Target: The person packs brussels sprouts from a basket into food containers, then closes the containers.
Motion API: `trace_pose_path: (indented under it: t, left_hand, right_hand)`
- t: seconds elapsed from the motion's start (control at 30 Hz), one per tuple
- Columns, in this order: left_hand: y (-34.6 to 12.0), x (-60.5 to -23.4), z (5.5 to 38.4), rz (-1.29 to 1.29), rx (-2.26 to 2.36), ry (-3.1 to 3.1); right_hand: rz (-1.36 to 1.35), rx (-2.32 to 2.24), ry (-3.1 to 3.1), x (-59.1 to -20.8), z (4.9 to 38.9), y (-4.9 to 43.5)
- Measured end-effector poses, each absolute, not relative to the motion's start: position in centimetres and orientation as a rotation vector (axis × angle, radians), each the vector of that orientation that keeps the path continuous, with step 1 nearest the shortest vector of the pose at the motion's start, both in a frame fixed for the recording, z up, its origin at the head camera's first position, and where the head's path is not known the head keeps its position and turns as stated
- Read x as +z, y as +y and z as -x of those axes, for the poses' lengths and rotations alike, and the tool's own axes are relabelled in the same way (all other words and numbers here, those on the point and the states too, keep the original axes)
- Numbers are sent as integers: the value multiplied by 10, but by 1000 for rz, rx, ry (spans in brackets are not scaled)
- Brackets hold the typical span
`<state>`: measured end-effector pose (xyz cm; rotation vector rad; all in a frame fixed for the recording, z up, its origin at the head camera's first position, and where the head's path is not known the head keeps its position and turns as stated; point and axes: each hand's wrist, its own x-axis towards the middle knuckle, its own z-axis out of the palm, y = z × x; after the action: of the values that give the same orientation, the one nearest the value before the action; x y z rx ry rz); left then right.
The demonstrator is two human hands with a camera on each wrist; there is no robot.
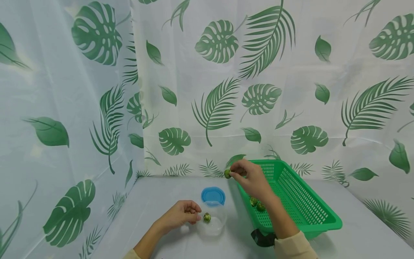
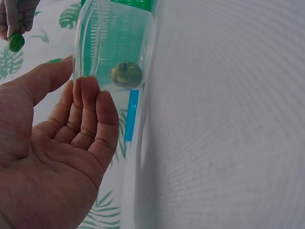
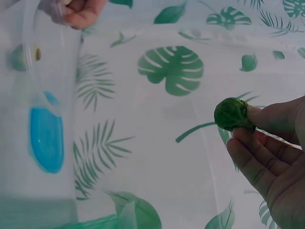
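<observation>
My right hand [image 1: 252, 180] pinches a Brussels sprout [image 3: 232, 113] between thumb and fingertips, raised near the basket's far left corner. My left hand [image 1: 182, 217] is beside a clear plastic container [image 2: 109, 38], its loosely curved fingers at the container's rim; no firm grip shows. One Brussels sprout [image 1: 207, 217] lies inside this container. Behind the container, on the table, is a blue lid [image 1: 213, 195]. More Brussels sprouts [image 1: 260, 207] lie in the green basket [image 1: 318, 212], below my right forearm, which hides part of the basket.
The slatted green basket takes up the right of the white table [image 1: 155, 190]. A black object [image 1: 262, 238] is at its near left edge, partly behind the right sleeve. Leaf-printed curtains [image 1: 181, 108] stand behind and to the left.
</observation>
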<state>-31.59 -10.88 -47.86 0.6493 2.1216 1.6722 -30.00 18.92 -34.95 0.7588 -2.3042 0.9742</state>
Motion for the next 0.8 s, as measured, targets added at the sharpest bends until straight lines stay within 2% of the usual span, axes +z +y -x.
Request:
trace_pose_path:
  t: [0.8]
  left_hand:
    - [-110,-473,313,-645,1681,2089]
  right_hand:
    - [-746,986,-2429,-382,300,174]
